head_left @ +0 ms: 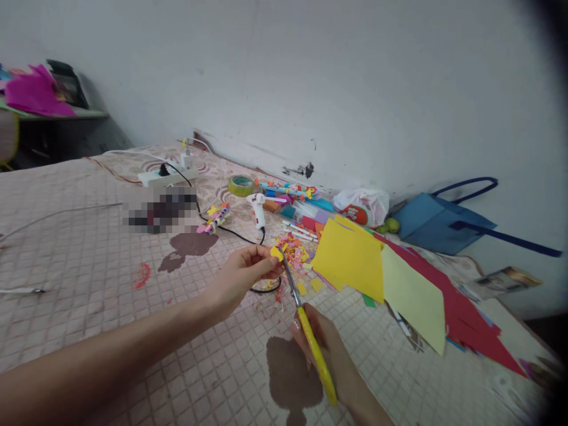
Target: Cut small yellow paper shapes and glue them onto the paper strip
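Observation:
Between the thumb and fingers of my left hand (246, 271) is a small yellow paper piece (277, 254). My right hand (322, 340) is closed around the yellow handles of a pair of scissors (313, 340). The metal blades point up and away from me, and their tips meet the edge of the yellow piece. Just beyond lies a pile of small colourful paper scraps (295, 248). A white glue gun (258, 210) stands behind the pile, its black cord curving past my left hand.
Yellow sheets (350, 257), a pale sheet (415, 296) and red sheets (461, 307) lie to the right. A blue bag (439, 225) rests against the wall. Behind are a tape roll (241, 185), a decorated stick (216, 219) and a power strip (166, 174) with trailing cords.

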`<state>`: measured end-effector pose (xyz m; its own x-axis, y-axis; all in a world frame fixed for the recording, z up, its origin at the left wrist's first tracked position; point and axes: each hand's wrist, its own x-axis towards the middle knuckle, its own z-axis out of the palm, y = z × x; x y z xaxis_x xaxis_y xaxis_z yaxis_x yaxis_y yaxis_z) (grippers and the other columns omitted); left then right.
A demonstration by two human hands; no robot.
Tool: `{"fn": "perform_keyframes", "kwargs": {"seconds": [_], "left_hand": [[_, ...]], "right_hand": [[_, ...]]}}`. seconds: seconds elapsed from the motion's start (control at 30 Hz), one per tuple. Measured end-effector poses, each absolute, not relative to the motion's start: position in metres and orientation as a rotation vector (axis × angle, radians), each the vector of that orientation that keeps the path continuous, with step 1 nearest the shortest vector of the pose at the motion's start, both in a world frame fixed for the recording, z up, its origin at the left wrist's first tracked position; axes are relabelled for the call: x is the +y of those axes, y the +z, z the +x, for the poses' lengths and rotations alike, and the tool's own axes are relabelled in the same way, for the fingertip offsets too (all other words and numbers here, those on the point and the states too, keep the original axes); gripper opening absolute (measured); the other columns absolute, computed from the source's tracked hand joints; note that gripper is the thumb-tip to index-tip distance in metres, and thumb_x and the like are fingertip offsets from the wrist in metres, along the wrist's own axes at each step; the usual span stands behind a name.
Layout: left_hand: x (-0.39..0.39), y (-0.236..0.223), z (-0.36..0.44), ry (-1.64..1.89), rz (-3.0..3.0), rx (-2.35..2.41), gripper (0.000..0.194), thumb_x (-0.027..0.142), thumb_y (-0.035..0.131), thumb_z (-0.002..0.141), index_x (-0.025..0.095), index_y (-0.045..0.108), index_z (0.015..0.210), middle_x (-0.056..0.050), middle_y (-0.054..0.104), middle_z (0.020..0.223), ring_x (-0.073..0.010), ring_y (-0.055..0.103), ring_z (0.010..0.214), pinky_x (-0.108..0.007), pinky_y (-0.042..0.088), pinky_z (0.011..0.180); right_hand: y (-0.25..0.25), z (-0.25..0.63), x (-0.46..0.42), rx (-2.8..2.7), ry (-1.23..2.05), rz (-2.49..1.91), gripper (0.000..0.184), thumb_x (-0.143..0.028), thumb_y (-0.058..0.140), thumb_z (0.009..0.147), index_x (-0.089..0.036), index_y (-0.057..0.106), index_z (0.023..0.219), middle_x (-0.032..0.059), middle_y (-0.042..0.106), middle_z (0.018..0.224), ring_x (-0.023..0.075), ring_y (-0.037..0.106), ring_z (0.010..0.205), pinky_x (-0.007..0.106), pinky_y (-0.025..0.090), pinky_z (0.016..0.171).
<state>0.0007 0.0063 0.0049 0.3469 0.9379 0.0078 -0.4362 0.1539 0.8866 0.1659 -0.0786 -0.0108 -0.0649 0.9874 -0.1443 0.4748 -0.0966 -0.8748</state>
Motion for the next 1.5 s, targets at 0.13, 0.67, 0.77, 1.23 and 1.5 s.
{"fn": "perform_keyframes", "kwargs": {"seconds": [0.13,0.67,0.77,1.23,1.5], "left_hand": [[0.0061,0.006,0.0007,1.082,0.924,0.663,0.014,0.026,0.066,0.073,0.014,0.059,0.076,0.0,0.064,0.072,-0.0091,0.059,0.068,-0.024,0.046,0.071],[0.0079,0.0072,-0.0007,1.091,0.918,0.678,0.015,0.028,0.065,0.075,0.014,0.06,0.077,-0.001,0.064,0.074,-0.0085,0.059,0.068,-0.021,0.045,0.069],[0.0078,0.0055,-0.0001,1.074,0.912,0.679,0.015,0.028,0.065,0.075,0.014,0.059,0.076,-0.001,0.065,0.074,-0.009,0.059,0.068,-0.023,0.046,0.07],[0.0085,0.0101,-0.0023,1.098,0.902,0.721,0.016,0.028,0.066,0.073,0.014,0.06,0.075,-0.001,0.064,0.07,-0.0101,0.058,0.066,-0.023,0.045,0.066],[0.0099,0.0126,-0.0032,1.095,0.905,0.746,0.015,0.027,0.067,0.071,0.014,0.06,0.074,-0.001,0.063,0.068,-0.0096,0.058,0.064,-0.023,0.046,0.065]], "right_hand": [[-0.0081,0.1642,-0.0791,-1.571,1.143,-1.602,0.03,-0.044,0.049,0.078,-0.021,0.035,0.065,-0.0073,0.034,0.053,0.0073,0.032,0.044,0.019,0.027,0.039],[-0.0117,0.1678,-0.0791,-1.61,1.102,-1.637,0.027,-0.042,0.048,0.081,-0.021,0.037,0.067,-0.0068,0.034,0.055,0.0076,0.032,0.045,0.02,0.026,0.041],[-0.0121,0.1682,-0.079,-1.62,1.09,-1.612,0.028,-0.041,0.049,0.08,-0.021,0.036,0.066,-0.0065,0.034,0.056,0.0086,0.034,0.049,0.02,0.029,0.044],[-0.0129,0.1682,-0.0787,-1.659,1.06,-1.65,0.027,-0.042,0.049,0.08,-0.021,0.039,0.067,-0.0056,0.036,0.056,0.0091,0.036,0.048,0.02,0.027,0.041],[-0.0084,0.1672,-0.0779,-1.663,1.056,-1.628,0.026,-0.041,0.049,0.079,-0.02,0.04,0.066,-0.0053,0.037,0.056,0.0098,0.037,0.049,0.021,0.028,0.043]]}}
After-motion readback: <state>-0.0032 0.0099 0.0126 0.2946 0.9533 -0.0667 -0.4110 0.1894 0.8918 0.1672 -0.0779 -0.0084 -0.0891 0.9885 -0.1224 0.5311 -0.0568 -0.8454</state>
